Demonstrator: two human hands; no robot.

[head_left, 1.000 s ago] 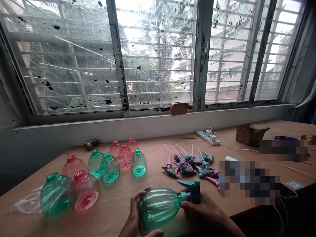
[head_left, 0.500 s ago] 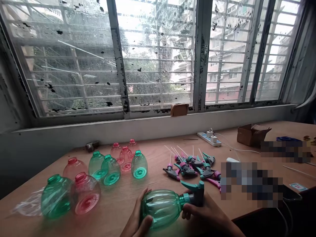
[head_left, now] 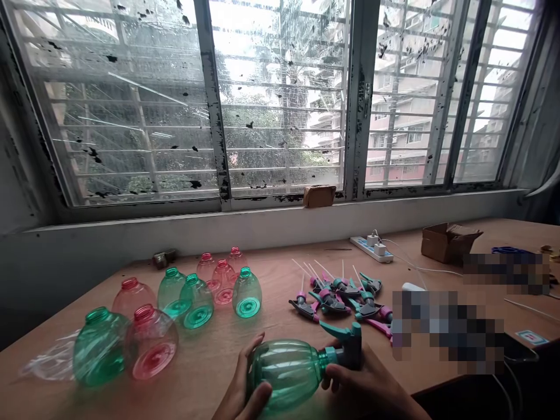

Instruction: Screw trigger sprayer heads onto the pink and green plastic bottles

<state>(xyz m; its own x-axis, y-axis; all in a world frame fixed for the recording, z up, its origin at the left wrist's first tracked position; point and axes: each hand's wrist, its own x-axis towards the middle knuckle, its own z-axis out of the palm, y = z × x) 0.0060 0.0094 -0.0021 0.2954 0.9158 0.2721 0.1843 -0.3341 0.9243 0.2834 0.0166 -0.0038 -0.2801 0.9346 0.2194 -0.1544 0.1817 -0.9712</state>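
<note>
A clear green spray bottle (head_left: 286,373) lies tilted on its side between my hands, close to the table's front. Around its base end is wrapped my left hand (head_left: 249,385), the thumb across the near side. My right hand (head_left: 356,379) is closed about the neck and the grey spray head (head_left: 350,347), whose teal trigger points up and left. Just beyond sits a pile of loose spray heads (head_left: 336,300) in pink, teal and grey, with thin white tubes. Open-necked green bottles (head_left: 198,306) and red bottles (head_left: 151,344) stand to the left.
Crumpled clear plastic (head_left: 55,361) lies at the left. At the back are a power strip (head_left: 371,249) with plugs and a cable, and an open cardboard box (head_left: 448,244). Blurred patches cover things at the right. A wooden block (head_left: 319,196) rests on the window ledge.
Both hands keep the same hold on the spray bottle, which has barely moved. The whole view has shifted slightly.
</note>
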